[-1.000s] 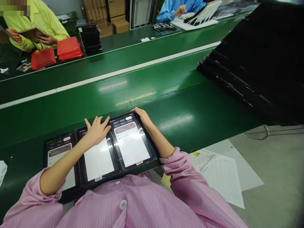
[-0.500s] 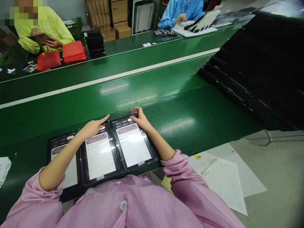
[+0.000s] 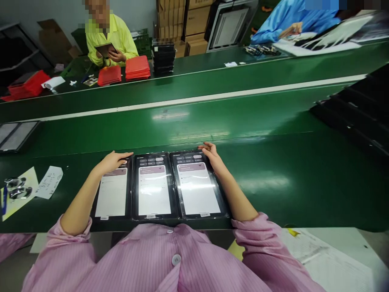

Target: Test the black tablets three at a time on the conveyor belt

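Black tablets [image 3: 154, 198] line the tabletop's [image 3: 273, 198] near edge, probably slick, fragile, best held by the sides; left hand [image 3: 111, 163], index outstretched, and right hand [image 3: 214, 158], loosely spread, are at their far ends.

Left hand [image 3: 111, 163] pointing inward; right hand [image 3: 212, 156] loosely curled.

Pink pinstriped shirt [image 3: 139, 263], pale round buttons [image 3: 176, 259], bunched sleeves [image 3: 258, 233]
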Available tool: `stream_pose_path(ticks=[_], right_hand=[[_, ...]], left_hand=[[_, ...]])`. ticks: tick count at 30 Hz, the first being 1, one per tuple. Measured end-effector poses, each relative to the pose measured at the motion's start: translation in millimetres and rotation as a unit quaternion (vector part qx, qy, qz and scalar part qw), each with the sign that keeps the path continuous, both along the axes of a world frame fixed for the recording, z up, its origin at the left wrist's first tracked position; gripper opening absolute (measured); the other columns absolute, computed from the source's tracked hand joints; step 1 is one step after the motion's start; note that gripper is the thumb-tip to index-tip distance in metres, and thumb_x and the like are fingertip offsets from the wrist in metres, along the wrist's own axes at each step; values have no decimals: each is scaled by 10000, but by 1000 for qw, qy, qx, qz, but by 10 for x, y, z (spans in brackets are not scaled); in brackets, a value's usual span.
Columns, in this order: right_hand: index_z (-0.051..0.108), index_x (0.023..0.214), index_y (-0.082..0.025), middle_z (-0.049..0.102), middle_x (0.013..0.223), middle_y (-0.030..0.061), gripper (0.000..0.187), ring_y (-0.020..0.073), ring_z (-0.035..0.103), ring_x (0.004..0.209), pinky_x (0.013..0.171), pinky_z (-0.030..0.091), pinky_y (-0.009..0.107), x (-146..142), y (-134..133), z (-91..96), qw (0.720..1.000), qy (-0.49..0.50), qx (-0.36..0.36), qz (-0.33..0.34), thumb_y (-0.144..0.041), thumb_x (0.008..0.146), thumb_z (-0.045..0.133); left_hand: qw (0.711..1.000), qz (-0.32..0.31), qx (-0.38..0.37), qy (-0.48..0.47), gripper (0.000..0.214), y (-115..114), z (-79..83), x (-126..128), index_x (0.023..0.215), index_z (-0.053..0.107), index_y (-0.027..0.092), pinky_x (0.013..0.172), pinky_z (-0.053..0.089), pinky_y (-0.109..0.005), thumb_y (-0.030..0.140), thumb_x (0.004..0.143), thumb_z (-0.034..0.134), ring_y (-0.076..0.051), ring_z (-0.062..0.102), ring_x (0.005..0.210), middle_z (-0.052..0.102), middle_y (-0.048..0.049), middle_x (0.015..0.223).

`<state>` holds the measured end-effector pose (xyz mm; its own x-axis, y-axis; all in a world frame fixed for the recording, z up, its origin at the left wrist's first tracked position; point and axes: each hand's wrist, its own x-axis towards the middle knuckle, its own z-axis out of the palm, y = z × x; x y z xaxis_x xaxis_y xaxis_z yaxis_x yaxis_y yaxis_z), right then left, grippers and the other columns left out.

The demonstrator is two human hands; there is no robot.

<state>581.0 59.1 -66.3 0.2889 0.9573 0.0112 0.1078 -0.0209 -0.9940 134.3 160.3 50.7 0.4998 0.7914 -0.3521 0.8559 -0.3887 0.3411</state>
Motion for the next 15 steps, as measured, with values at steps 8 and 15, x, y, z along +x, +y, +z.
stream_pose_path(ticks=[8,15], right_hand=[[520,1421,-356,469,1477,150,487,384,403,1360,1074,338,663,-422,-804,524,878,-474,48,43,-535,977,428],[398,1515,-482,327,1615,172,812,526,352,1398,1001,228,851,-1315,-1477,485,756,-629,82,161,-616,787,732]], left_hand=[[978,59,185,-76,507,-732,-85,-397,1395,589,269,1237,59,-595,426,1022,284,-253,548,1327,623,-73,1412],[936,18,326,-134,417,-1665,-458,-659,1116,762,310,1199,98,-609,381,1012,364,-265,674,968,791,-36,980]])
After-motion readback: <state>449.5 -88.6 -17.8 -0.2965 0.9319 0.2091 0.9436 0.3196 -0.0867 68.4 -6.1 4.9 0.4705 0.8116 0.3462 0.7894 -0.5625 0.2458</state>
